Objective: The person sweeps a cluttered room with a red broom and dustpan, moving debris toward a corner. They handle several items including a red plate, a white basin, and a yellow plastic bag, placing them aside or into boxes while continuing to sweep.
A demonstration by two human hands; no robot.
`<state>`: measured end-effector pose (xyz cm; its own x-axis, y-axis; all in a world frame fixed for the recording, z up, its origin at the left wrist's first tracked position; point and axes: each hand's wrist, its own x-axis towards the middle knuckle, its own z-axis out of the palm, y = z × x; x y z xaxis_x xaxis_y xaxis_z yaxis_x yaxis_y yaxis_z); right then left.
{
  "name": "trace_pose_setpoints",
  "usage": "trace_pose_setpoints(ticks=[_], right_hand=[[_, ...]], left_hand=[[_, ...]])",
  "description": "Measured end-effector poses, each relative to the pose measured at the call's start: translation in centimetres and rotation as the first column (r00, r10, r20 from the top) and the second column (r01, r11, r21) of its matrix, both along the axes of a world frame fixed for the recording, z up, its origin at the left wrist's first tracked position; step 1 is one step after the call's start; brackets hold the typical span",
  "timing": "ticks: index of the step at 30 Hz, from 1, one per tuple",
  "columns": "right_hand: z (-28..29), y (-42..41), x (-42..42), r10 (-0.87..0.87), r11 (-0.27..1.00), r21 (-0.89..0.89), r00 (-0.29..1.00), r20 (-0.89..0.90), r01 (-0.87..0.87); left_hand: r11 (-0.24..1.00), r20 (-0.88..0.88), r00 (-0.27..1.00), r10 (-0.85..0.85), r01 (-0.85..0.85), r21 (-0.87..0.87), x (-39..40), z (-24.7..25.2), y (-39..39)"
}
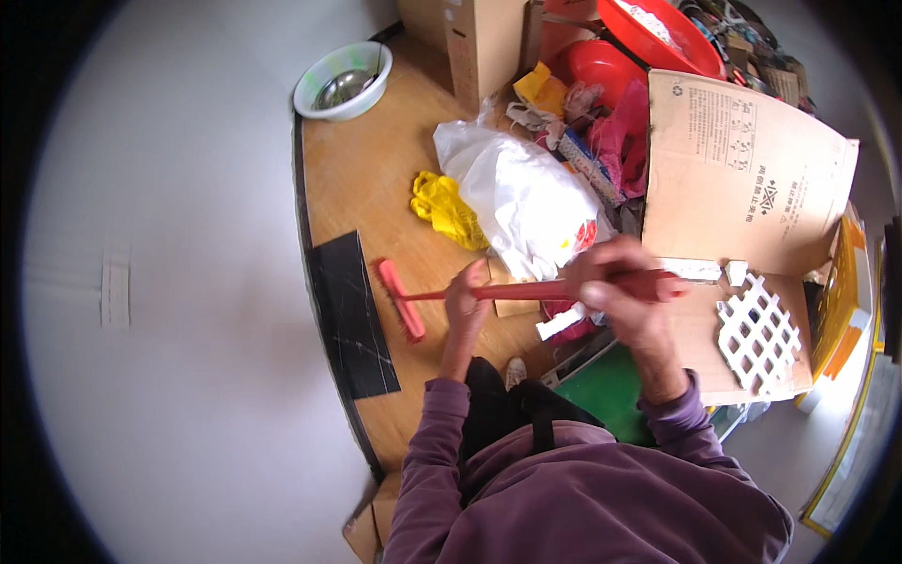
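Observation:
A red long-handled broom (521, 290) runs across the middle of the view. My left hand (466, 296) is closed around its handle lower down, nearer the bristles. Higher up, near the handle's end, my right hand (624, 289) grips it too, slightly blurred. The pink-red broom head (400, 302) is over the wooden floor beside a black marbled panel (356, 317). Beyond the handle lie a white plastic bag (525, 187) and a yellow plastic bag (445, 210).
A white basin (343, 81) stands against the wall at the upper left. Cardboard boxes (483, 49), a red basin (666, 35) and an opened carton (747, 169) crowd the upper right. A white lattice piece (760, 335) lies on cardboard at the right, near a green surface (609, 395).

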<state>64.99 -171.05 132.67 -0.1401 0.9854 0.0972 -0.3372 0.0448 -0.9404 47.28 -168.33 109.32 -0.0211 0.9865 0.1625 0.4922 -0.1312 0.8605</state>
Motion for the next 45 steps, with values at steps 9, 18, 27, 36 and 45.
trace_pose_setpoints(ticks=[9,18,27,36,45], right_hand=[[-12.9,12.7,-6.3,-0.023,0.967,-0.249,0.993,0.113,0.051],[-4.8,30.4,-1.9,-0.059,0.994,-0.039,0.807,0.588,0.101],[-2.9,30.0,-1.7,-0.441,0.897,0.386,0.503,0.743,0.216],[-5.0,32.3,-2.7,-0.463,0.863,0.471,0.66,0.591,0.184],[-2.2,30.2,-8.1,-0.058,0.872,0.421,0.8,0.597,-0.25]], left_hand=[[0.99,-0.292,0.952,0.093,-0.121,-0.079,-6.6,-13.6,10.3],[0.987,0.267,0.951,-0.158,0.144,0.07,7.4,-10.5,31.7],[0.748,0.41,0.626,-0.663,0.562,0.352,20.9,-3.1,41.7],[0.868,0.139,0.866,-0.48,0.446,0.216,16.3,-5.2,43.6],[0.941,0.188,0.944,-0.27,0.217,0.26,3.4,-2.1,41.1]])
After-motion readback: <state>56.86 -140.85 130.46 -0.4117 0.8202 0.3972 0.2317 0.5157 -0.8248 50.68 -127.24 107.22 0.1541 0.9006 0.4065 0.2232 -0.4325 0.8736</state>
